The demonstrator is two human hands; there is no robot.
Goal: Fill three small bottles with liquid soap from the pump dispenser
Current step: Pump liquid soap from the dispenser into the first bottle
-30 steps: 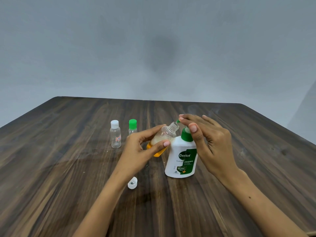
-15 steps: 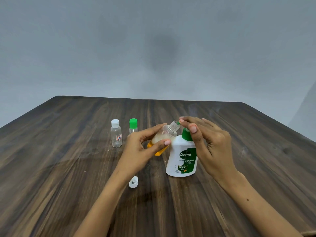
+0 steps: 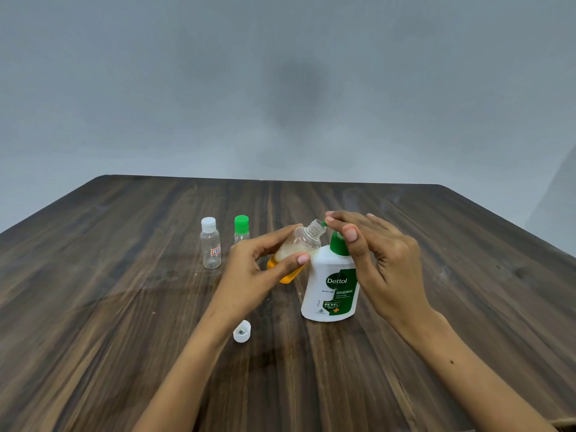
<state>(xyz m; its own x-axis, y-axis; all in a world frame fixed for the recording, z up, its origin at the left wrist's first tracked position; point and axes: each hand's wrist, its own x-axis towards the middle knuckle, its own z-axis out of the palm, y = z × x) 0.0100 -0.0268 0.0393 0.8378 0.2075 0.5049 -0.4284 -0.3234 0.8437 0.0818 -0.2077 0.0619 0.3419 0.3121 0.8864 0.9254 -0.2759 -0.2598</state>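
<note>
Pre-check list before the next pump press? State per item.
1. Open small bottle gripped by left hand: ok, thumb and fingers pinch it, tilted.
2. Bottle mouth at the green nozzle tip: ok, they look close; contact cannot tell.
3. Right hand on the pump head: ok, straight fingers lie over it.
4. Dispenser upright on the table: ok.
5. Room left in the bottle: ok, orange soap and foam fill only the lower part.
6. Loose white cap clear of the hands: ok, lying near the left wrist.
</note>
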